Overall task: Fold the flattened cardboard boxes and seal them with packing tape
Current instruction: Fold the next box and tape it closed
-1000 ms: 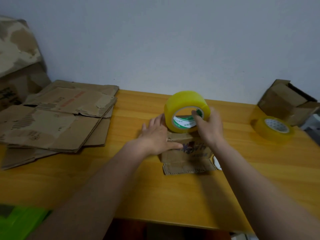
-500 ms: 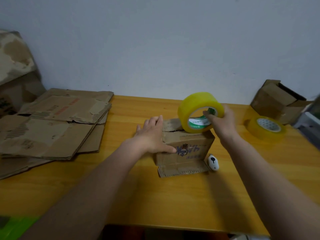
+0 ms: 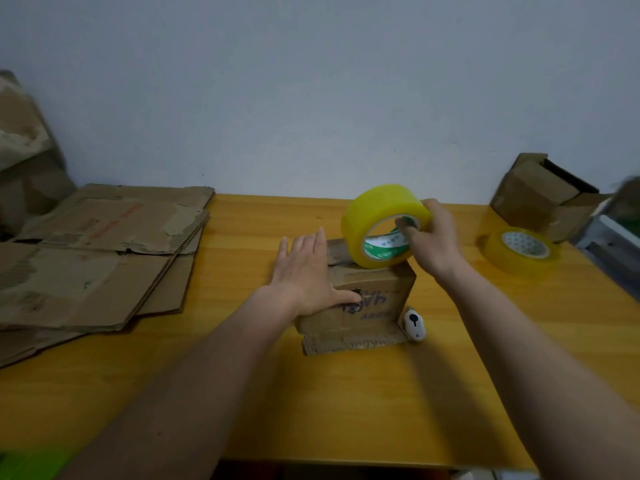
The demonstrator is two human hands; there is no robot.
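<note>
On counter (image 3: 346, 410), centre: small cardboard box (image 3: 360, 306) stands folded. Our left hand (image 3: 308, 275) lies spread flat on box top, likely pinning flaps shut. Our right hand (image 3: 433, 237) grips yellow tape roll (image 3: 384, 225), thumb through core, roll resting on box top, apparently to lay tape along seam.

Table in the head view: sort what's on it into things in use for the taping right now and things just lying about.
In use:
- small cardboard box, pressed flat-handed by the left hand
- yellow tape roll, gripped by the right hand, resting on the box top

Lying about:
- second tape roll
- flattened cardboard stack
- small white gadget
- open boxes
</note>
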